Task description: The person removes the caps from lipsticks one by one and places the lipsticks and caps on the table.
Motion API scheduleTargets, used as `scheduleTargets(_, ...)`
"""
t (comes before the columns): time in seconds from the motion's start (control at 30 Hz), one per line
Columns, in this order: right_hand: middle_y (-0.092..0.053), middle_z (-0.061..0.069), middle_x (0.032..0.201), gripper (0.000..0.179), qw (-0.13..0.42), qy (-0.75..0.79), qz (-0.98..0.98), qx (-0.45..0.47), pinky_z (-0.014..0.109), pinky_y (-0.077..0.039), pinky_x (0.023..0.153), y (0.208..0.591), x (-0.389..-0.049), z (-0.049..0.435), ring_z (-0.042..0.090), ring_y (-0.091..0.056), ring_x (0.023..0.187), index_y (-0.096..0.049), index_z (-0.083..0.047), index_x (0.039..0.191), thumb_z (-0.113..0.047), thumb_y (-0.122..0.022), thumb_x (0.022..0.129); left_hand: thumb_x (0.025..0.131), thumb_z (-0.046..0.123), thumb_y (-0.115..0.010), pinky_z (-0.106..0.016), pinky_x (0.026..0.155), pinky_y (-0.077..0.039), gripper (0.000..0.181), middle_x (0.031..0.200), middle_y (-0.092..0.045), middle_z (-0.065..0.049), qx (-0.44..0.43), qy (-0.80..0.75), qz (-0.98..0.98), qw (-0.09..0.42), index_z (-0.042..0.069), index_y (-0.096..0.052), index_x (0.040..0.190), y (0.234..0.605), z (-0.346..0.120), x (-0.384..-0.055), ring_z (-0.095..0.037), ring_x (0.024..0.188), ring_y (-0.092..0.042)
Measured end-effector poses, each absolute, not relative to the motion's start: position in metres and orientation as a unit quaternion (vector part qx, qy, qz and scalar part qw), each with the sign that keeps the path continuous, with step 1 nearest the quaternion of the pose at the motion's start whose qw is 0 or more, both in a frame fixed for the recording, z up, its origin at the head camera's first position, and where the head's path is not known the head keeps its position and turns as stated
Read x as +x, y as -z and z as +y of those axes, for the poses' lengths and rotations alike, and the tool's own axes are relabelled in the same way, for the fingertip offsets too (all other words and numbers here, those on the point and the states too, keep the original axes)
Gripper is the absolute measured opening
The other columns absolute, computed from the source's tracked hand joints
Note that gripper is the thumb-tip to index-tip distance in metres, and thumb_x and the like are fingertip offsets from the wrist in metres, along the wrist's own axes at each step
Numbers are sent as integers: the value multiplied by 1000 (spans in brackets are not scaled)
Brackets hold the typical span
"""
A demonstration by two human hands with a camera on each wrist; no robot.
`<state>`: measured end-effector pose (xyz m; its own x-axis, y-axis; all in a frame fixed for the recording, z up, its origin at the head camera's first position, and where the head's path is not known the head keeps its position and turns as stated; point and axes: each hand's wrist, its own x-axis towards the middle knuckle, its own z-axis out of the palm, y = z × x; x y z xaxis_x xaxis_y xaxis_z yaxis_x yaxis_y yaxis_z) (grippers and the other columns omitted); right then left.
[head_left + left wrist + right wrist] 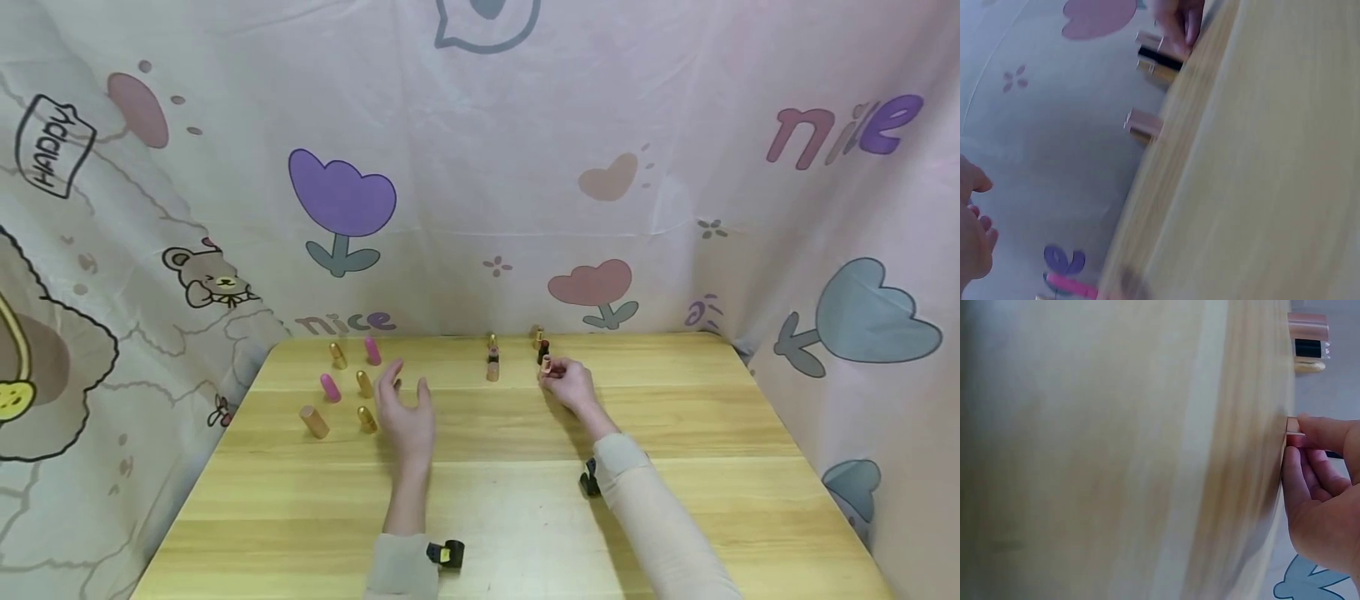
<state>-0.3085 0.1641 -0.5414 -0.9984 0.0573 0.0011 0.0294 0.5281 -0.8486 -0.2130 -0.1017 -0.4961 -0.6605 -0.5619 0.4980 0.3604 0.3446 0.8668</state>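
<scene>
My right hand (572, 384) pinches a small rose-gold lipstick tube (546, 364) between thumb and fingers, at the table surface. Just behind it stand a black lipstick tube (543, 353) with a dark red top and a gold tube (538, 335). My left hand (407, 421) holds nothing, its fingers spread and bent above the table. Beside it on the left are gold lipstick tubes (367, 419) and a pink one (372, 351). In the right wrist view, my right hand (1325, 487) partly hides the rose-gold tube.
A second row has a rose-gold tube (492, 371) in front, then a black-banded one (492, 356) and a gold one behind. Farther left stand a larger rose-gold tube (314, 422) and a pink tube (330, 387). A printed curtain (465, 183) hangs behind the wooden table (495, 517).
</scene>
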Motion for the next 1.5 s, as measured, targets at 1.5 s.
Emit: scheduleTargets(1.5, -59, 28, 140, 62, -19, -560, -827, -50, 48, -51, 112, 529, -293, 166, 41, -58, 129, -48, 9, 145, -14, -75, 95, 101, -8, -56, -27, 106, -55, 35, 126, -54, -13, 321, 714, -552, 287, -4, -48, 135, 534, -157, -207, -19, 113, -56)
